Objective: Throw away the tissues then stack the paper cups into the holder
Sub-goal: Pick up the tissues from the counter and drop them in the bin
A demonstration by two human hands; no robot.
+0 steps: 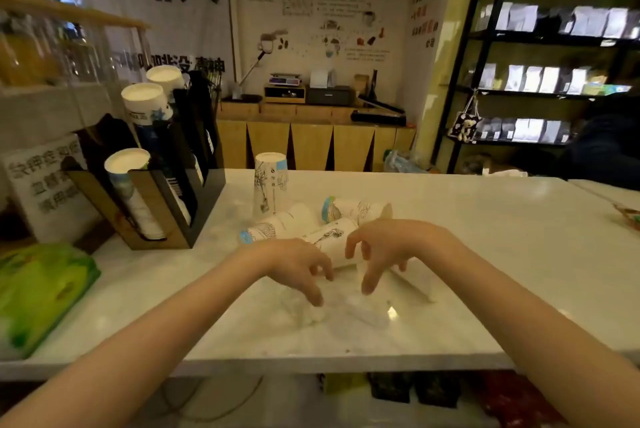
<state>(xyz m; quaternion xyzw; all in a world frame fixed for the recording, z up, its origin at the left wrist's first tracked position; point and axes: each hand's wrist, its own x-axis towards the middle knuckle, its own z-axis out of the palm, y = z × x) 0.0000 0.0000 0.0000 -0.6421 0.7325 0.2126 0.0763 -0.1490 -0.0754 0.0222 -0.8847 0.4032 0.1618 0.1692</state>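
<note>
Crumpled white tissues (pixel 349 306) lie on the white counter (pixel 485 254) just in front of me. My left hand (pixel 298 265) hovers over their left side, fingers spread and pointing down, the fingertips touching the tissue. My right hand (pixel 384 247) hangs over their right side, fingers apart, holding nothing. Behind the hands three paper cups lie on their sides (pixel 277 225) (pixel 349 209) (pixel 332 240). One printed paper cup (pixel 270 187) stands upside down further back. The black cup holder (pixel 187 192) at the left holds stacks of cups in its slots.
A green packet (pixel 41 292) lies at the counter's left front edge. A white sign (pixel 45 185) stands behind the holder. Beyond the counter are a wooden cabinet (pixel 311 143) and black shelves (pixel 554 81) with bags. Dark packets sit under the counter.
</note>
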